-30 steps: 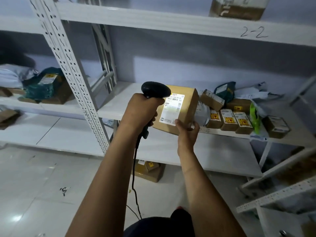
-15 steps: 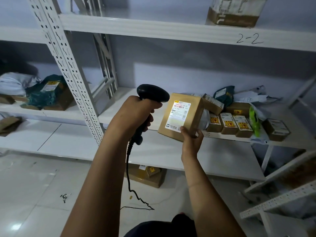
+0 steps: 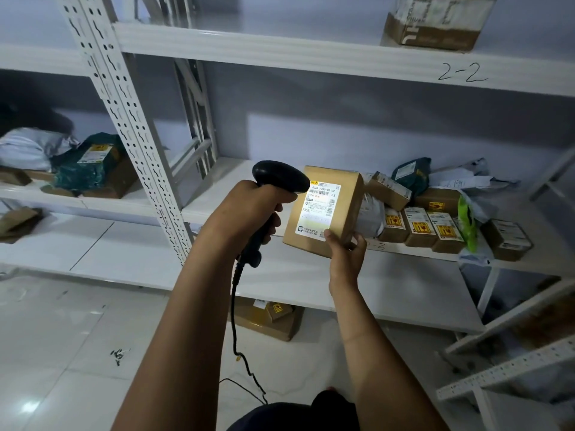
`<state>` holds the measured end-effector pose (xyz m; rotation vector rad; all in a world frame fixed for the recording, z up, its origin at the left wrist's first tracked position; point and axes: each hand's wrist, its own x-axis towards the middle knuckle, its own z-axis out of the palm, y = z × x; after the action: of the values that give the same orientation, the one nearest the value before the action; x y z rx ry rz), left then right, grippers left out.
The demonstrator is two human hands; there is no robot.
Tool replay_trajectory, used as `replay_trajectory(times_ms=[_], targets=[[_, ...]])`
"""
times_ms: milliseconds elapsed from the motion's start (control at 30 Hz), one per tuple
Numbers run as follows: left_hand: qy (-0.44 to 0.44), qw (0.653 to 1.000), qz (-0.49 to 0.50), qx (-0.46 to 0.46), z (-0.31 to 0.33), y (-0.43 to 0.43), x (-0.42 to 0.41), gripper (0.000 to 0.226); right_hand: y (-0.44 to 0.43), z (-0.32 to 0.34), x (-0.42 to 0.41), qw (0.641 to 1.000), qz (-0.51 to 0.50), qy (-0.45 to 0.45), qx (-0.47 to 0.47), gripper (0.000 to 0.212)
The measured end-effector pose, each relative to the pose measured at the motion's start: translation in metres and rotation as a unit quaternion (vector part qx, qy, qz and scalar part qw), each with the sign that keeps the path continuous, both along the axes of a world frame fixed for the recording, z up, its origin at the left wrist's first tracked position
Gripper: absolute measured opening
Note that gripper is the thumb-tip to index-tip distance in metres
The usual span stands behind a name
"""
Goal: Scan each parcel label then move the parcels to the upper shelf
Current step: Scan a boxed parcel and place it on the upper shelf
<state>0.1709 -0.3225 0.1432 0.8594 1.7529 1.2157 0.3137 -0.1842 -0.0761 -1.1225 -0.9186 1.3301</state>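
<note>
My right hand grips the lower corner of a brown cardboard parcel, held up in front of the middle shelf with its white label facing me. My left hand grips a black corded barcode scanner, its head close to the label's top left, and the label looks brightly lit. The upper shelf, marked 2-2, carries one taped cardboard box at the top right.
Several small boxes with yellow stickers, a green bag and pouches lie on the middle shelf at right. A perforated upright post stands left. More parcels sit on the left rack, a box on the floor.
The parcel and scanner have stayed together in front of me while my view tilted up slightly; the label is now lit more brightly.
</note>
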Motion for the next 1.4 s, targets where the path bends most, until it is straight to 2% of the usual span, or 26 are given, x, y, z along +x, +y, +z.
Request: replay_trajectory(times_ms=[400, 567, 767, 1100, 1400], targets=[[-0.004, 0.999, 0.029, 0.029, -0.005, 0.0, -0.012, 0.025, -0.014, 0.011, -0.013, 0.997, 0.023, 0.0, 0.076, 0.057], [-0.032, 0.998, 0.046, 0.036, -0.012, 0.005, -0.015, 0.024, -0.018, 0.017, -0.019, 0.996, 0.022, -0.016, 0.09, 0.057], [-0.038, 0.997, 0.051, 0.035, -0.018, 0.006, -0.018, 0.024, -0.022, 0.02, -0.029, 0.994, 0.028, -0.026, 0.103, 0.073], [-0.022, 0.998, 0.06, 0.03, -0.02, 0.009, -0.026, 0.023, -0.02, 0.024, -0.037, 0.993, 0.029, -0.033, 0.106, 0.061], [-0.001, 0.999, 0.045, 0.024, -0.018, 0.012, -0.025, 0.024, -0.015, 0.019, -0.033, 0.995, 0.018, -0.035, 0.089, 0.066]])
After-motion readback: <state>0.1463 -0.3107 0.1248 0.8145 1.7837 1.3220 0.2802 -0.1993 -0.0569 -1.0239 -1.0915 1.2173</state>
